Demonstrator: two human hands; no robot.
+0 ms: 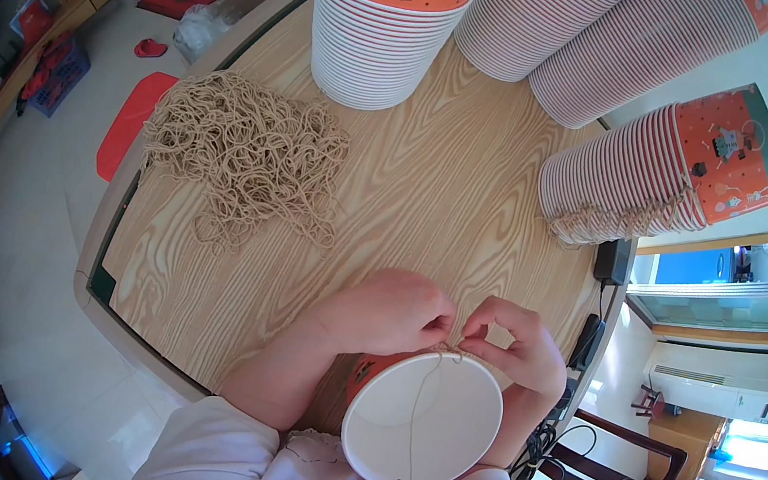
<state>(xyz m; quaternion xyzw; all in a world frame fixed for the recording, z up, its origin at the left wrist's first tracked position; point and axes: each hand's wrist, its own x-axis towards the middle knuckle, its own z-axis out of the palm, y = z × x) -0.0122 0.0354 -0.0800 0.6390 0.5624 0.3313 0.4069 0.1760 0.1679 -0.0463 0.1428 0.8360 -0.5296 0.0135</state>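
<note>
A paper bucket [377, 426], white inside with an orange outer side, is tipped against my body with its mouth facing up toward me. A thin beige string [416, 412] runs across the mouth from the far rim to the near rim. At the far rim, my left hand [398, 313] is closed, its fingertips pinched at the string and partly hidden. My right hand [521, 346] pinches the string with thumb and forefinger, just right of the left fingers. A big tangled pile of beige strings [244, 152] lies on the wood-grain table [418, 206], farther left.
A tall stack of nested orange and white buckets [371, 52] stands at the far side. More long stacks [543, 17] lean at the far right. Another stack [624, 176] lies on its side at right, strings hanging along it. Black adapters [611, 262] and cables line the right edge.
</note>
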